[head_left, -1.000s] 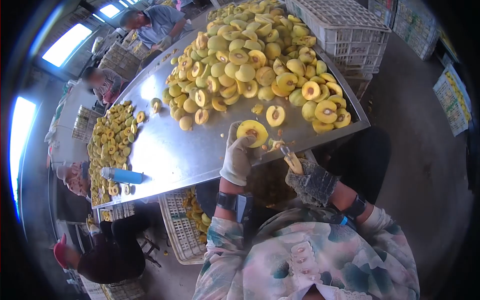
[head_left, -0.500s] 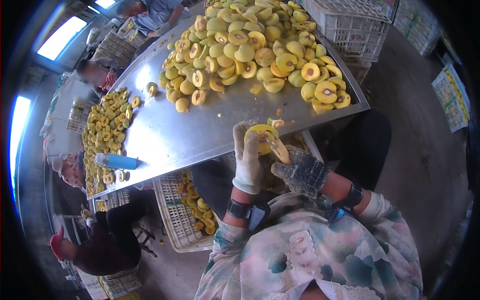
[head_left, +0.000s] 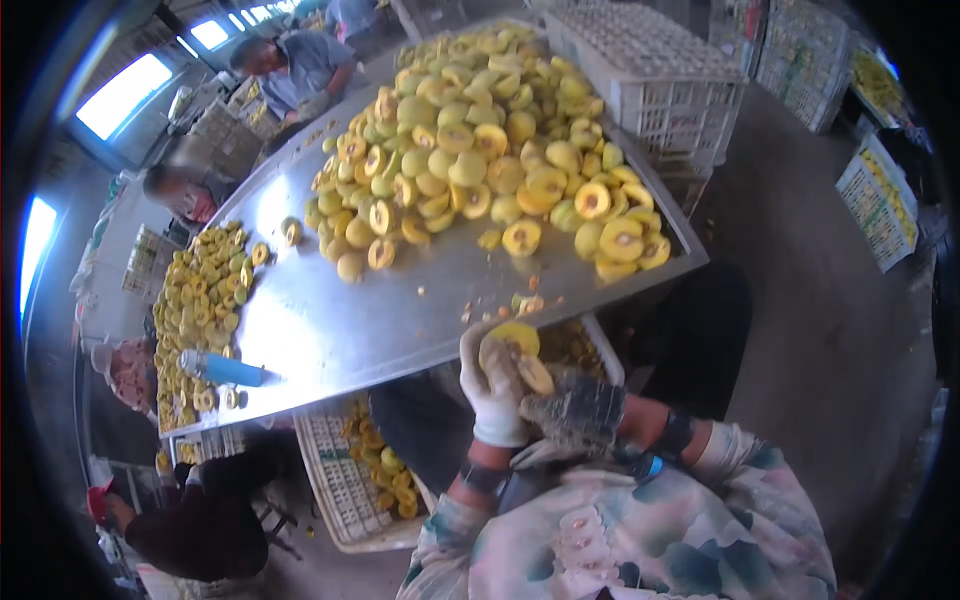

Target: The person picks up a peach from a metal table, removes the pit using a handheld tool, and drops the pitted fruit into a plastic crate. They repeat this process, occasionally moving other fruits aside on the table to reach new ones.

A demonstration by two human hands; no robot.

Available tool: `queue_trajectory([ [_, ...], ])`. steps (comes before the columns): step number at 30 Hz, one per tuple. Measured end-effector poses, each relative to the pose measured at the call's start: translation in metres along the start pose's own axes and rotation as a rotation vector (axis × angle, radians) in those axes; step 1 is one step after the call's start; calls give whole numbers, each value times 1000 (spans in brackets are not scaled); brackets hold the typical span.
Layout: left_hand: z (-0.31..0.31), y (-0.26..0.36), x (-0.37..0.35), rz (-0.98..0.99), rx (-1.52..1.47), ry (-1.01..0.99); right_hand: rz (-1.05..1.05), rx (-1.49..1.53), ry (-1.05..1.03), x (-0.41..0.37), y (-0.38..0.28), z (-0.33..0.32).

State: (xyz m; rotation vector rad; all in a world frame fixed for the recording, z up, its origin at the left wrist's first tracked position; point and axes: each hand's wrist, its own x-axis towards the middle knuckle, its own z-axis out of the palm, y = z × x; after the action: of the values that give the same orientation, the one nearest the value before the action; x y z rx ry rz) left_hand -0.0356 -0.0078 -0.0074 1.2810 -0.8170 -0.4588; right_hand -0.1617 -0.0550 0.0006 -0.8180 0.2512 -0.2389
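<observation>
My left hand (head_left: 492, 388), in a white glove, grips a yellow halved peach (head_left: 513, 340) just below the near edge of the steel table (head_left: 340, 310). My right hand (head_left: 572, 408), in a dark grey knit glove, holds a pitting tool with a pale handle (head_left: 536, 376) pressed against the fruit. Both hands sit close together over my lap. A small cut piece and some scraps (head_left: 527, 302) lie on the table edge just above them.
A big heap of halved peaches (head_left: 480, 150) covers the table's far right; a smaller pile (head_left: 200, 290) and a blue bottle (head_left: 222, 369) lie left. White crates (head_left: 350, 470) with fruit stand under the table, another crate (head_left: 650, 70) behind. Other workers sit at the left and far end.
My hands have drawn back from the table edge toward my body with the peach half. The tool has moved from beside the fruit into it. The view has shifted downward.
</observation>
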Motion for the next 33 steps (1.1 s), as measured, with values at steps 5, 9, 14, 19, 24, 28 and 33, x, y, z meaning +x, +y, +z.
queue_trajectory([
  [5,-24,21,29,-342,-299,-378,-27,-370,6,9,5,-12],
  [9,-12,16,32,-234,-107,-212,-29,-167,69,10,7,-9],
  [14,-12,26,30,-263,-154,-264,251,436,-178,-6,6,-15],
  [19,-20,37,26,-254,-246,-449,277,903,-576,-8,25,-21],
  [24,-25,25,22,-157,-147,-119,303,540,-291,-11,37,-38],
  [28,-74,46,41,-140,-213,258,230,-911,-57,42,141,-139],
  [33,-198,31,16,-130,297,291,367,-1300,0,29,72,-89],
])
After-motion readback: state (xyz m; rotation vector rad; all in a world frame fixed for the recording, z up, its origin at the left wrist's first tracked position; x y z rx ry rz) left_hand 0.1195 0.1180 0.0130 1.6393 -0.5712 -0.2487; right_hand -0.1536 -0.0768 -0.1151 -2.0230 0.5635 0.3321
